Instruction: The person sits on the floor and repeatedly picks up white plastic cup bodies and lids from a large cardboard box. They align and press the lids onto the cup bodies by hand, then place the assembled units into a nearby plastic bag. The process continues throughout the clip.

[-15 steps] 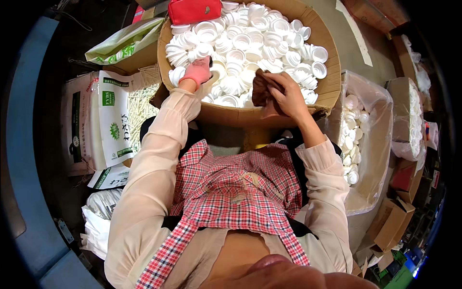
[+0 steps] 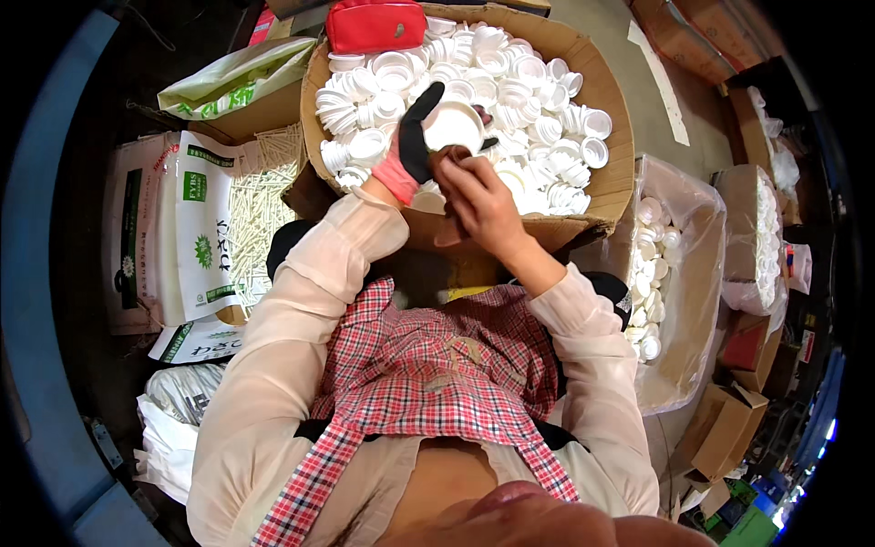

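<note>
One white lid [image 2: 454,126] is resting in the gloved left hand [image 2: 413,146], straight ahead of the person at twelve o'clock, above the heap in a large cardboard box [image 2: 614,118]. The left fingers are curving loosely around the lid, partly spread; the thumb is pointing toward one o'clock along its left side, and dark fingertips are showing past the rim at about three o'clock. The bare right hand [image 2: 481,202] is closing on a brown cloth [image 2: 440,170], its fingers bent and bunched together with little gap between them. The cloth is lying at the lid's six o'clock edge; whether it is pressing on the lid, I cannot tell. Many white caps [image 2: 524,100] are filling the box, and a red pouch [image 2: 375,25] is sitting at its eleven o'clock. Pale sticks [image 2: 260,205] are lying at ten o'clock, while a plastic-lined box [image 2: 688,319] is holding more caps at three.
</note>
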Demonstrator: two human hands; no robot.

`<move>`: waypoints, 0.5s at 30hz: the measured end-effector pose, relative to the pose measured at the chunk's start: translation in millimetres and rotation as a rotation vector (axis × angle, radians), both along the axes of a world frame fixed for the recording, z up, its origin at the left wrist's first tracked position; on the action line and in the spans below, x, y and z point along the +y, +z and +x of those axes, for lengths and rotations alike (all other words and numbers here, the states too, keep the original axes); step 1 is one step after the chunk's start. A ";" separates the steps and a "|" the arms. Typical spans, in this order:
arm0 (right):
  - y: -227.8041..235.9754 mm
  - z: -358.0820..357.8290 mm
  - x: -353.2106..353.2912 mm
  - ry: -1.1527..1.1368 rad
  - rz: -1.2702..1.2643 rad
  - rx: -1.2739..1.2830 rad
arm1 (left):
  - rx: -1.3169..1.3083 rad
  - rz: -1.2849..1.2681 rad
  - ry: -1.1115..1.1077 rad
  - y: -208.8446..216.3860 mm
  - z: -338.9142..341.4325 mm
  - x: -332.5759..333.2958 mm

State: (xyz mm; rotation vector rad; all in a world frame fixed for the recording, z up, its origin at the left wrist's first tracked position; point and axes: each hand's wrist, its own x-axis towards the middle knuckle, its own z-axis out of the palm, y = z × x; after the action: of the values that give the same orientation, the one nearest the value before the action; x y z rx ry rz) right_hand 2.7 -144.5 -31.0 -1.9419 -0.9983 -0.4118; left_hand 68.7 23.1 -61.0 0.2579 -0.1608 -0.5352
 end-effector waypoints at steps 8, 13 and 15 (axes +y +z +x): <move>24.8 12.4 -11.5 -0.083 -0.114 -0.114 | -0.019 0.122 -0.152 -6.0 -31.7 -25.2; 22.6 25.1 -29.2 -0.360 -0.181 -0.064 | -0.394 0.975 0.518 7.3 -45.8 -52.2; 21.2 26.4 -32.7 -0.444 -0.246 -0.002 | -0.924 1.584 0.995 -21.0 -29.7 -40.4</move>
State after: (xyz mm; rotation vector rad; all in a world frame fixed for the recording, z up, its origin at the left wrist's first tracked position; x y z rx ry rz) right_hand 29.1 -177.2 -9.7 -2.3929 -0.6335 -0.5577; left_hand 39.0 -17.3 -82.0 2.0114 -0.4382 0.6276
